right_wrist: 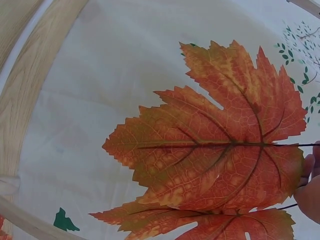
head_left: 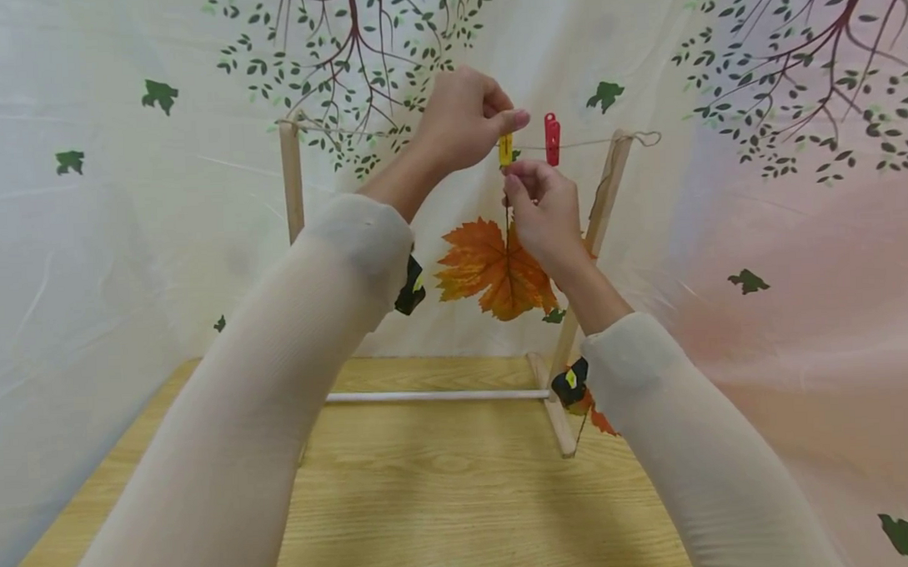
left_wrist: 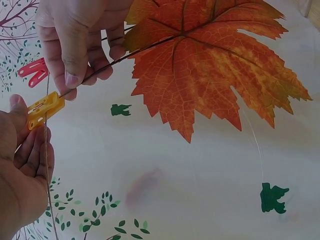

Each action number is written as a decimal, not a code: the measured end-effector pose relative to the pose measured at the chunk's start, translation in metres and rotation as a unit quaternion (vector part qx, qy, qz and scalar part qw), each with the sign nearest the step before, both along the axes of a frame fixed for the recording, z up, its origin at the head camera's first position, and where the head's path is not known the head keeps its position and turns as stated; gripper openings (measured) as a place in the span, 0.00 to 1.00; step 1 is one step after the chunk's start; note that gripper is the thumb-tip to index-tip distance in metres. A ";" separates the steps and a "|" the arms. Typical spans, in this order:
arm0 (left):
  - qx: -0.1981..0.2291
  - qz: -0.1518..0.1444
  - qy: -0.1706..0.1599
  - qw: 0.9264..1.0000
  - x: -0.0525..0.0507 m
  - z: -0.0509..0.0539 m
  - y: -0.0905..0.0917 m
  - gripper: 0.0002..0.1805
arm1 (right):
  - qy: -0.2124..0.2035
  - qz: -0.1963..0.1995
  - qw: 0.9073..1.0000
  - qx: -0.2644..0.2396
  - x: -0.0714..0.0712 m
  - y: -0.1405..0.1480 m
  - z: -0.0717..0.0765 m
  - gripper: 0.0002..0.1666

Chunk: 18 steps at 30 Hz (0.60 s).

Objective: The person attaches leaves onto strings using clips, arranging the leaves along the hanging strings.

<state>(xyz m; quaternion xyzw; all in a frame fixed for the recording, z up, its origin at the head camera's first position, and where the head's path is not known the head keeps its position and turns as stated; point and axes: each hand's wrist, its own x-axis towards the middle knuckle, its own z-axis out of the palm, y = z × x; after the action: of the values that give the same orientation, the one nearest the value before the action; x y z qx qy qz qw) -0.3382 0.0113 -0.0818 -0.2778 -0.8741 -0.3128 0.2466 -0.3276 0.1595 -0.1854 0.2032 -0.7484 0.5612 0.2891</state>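
Observation:
My left hand (head_left: 463, 120) pinches a yellow clothespin (left_wrist: 46, 110) between thumb and fingers, at the thin string (left_wrist: 48, 170). My right hand (head_left: 547, 209), just below it, pinches the dark stem of an orange artificial maple leaf (head_left: 498, 269). In the left wrist view the stem's tip meets the clothespin; whether it is clamped I cannot tell. The leaf blade hangs below the right hand. Beside the yellow one, a red clothespin (head_left: 551, 138) sits on the string. A second orange leaf (right_wrist: 240, 225) shows partly behind the first in the right wrist view.
The string runs between two wooden posts (head_left: 291, 181), with a white rod (head_left: 435, 396) low between them. The stand is on a wood-grain table (head_left: 461, 500). Another orange leaf (head_left: 603, 420) lies by the right foot. Behind hangs a pale cloth (head_left: 218, 200) with printed branches.

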 end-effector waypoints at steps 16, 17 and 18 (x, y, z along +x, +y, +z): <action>0.007 -0.020 -0.013 1.000 -0.002 -0.004 -0.007 0.25 | -0.009 -0.001 1.000 0.001 0.003 -0.001 -0.003 0.15; 0.008 -0.020 -0.015 1.000 -0.002 -0.004 -0.007 0.25 | -0.005 0.001 1.000 -0.001 0.003 -0.001 -0.002 0.15; 0.007 -0.021 -0.014 1.000 -0.002 -0.003 -0.007 0.25 | -0.001 0.003 1.000 -0.002 0.003 -0.001 -0.002 0.14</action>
<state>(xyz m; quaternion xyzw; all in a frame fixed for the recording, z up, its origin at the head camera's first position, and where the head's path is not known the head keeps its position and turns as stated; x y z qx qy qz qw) -0.3402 0.0038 -0.0851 -0.2899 -0.8693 -0.3280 0.2294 -0.3245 0.1580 -0.1875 0.2044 -0.7468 0.5639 0.2873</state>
